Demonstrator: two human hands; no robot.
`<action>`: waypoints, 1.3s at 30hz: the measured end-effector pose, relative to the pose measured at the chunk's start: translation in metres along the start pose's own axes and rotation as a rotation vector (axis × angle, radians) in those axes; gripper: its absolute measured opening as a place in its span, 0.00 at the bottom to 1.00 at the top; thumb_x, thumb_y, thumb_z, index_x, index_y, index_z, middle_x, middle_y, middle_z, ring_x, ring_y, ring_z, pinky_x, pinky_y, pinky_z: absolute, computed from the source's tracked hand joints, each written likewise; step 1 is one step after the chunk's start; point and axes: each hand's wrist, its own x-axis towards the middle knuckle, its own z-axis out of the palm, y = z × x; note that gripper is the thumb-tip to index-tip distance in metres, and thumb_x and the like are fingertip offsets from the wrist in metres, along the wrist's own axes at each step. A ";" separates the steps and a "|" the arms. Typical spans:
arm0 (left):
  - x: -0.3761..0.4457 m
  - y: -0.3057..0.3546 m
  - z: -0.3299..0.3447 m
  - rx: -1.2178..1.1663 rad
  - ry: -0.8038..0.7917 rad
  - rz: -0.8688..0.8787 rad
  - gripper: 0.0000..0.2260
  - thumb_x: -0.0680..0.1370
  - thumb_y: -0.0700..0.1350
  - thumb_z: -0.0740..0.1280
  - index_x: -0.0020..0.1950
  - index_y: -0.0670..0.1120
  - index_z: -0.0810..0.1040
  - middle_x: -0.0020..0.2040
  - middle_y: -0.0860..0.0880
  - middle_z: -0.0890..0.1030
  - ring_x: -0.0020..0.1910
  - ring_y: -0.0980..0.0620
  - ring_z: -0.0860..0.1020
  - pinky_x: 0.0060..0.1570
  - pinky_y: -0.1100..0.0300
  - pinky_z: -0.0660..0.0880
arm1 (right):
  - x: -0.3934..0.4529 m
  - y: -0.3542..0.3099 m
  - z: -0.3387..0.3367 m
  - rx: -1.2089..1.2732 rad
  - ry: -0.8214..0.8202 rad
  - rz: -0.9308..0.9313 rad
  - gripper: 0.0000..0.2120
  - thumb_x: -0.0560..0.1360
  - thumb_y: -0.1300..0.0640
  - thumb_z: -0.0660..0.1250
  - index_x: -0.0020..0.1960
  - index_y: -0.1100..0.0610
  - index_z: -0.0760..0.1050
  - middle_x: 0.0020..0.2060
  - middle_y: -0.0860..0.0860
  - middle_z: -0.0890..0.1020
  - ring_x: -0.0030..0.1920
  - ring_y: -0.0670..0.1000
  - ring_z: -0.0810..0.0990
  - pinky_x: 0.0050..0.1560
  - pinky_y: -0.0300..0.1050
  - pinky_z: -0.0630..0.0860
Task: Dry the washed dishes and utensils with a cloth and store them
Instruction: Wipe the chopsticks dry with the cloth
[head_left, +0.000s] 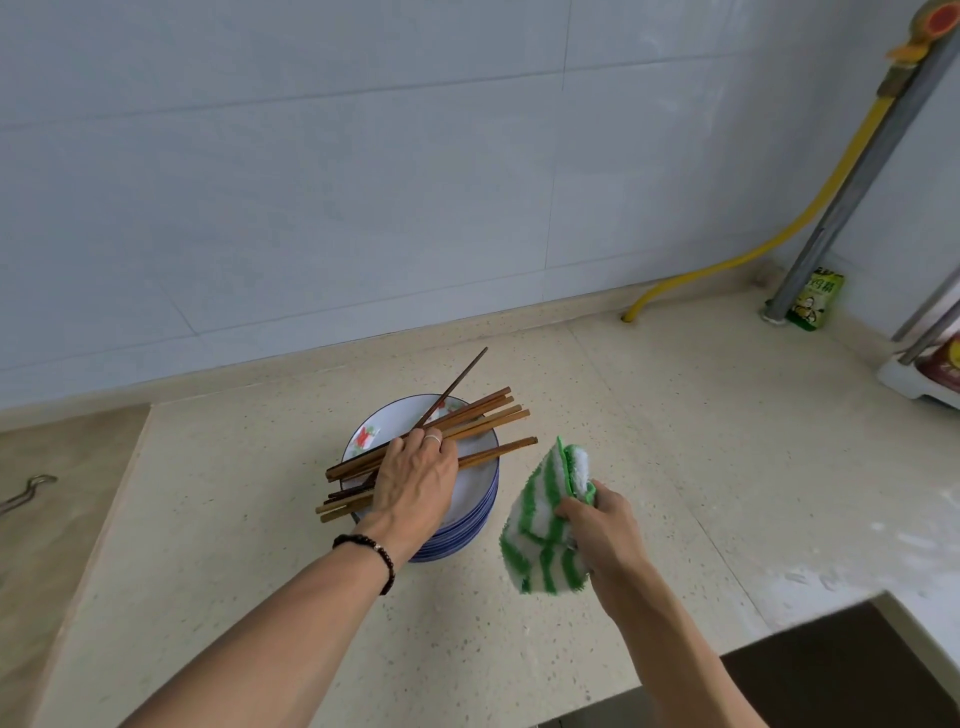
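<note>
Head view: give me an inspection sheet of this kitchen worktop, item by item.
Surface: beige speckled stone countertop, white smears at its right edge.
Job's things: stack of white blue-rimmed plates; brown wooden chopsticks lying across the top plate; green-and-white striped cloth.
Clutter: green snack packet in the back corner; metal wire hook at far left.
Hands: left hand rests on the chopsticks, one dark stick raised between its fingers; right hand grips the cloth beside the plates.
Cables: yellow hose running down the wall into the countertop.
Surroundings: pale tiled wall; grey metal pipe.
</note>
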 end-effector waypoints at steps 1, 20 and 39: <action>-0.002 0.000 0.000 0.012 -0.017 0.007 0.12 0.81 0.38 0.57 0.61 0.48 0.72 0.59 0.47 0.75 0.58 0.47 0.72 0.56 0.54 0.68 | -0.001 0.000 -0.001 0.025 -0.001 -0.002 0.07 0.78 0.67 0.61 0.48 0.59 0.77 0.48 0.64 0.84 0.47 0.63 0.85 0.52 0.65 0.81; -0.032 -0.021 -0.138 -1.699 -0.931 -0.127 0.15 0.85 0.45 0.55 0.40 0.46 0.71 0.29 0.50 0.65 0.21 0.57 0.64 0.21 0.67 0.62 | -0.046 -0.066 0.066 0.844 -0.125 -0.081 0.07 0.78 0.65 0.68 0.52 0.55 0.74 0.37 0.61 0.79 0.31 0.55 0.76 0.26 0.42 0.74; -0.104 -0.102 -0.149 -1.058 0.006 -0.054 0.22 0.80 0.52 0.66 0.28 0.45 0.68 0.27 0.53 0.63 0.29 0.54 0.61 0.31 0.56 0.58 | -0.111 -0.109 0.155 0.735 0.236 -0.137 0.24 0.71 0.49 0.76 0.60 0.62 0.76 0.50 0.58 0.84 0.46 0.58 0.84 0.50 0.60 0.82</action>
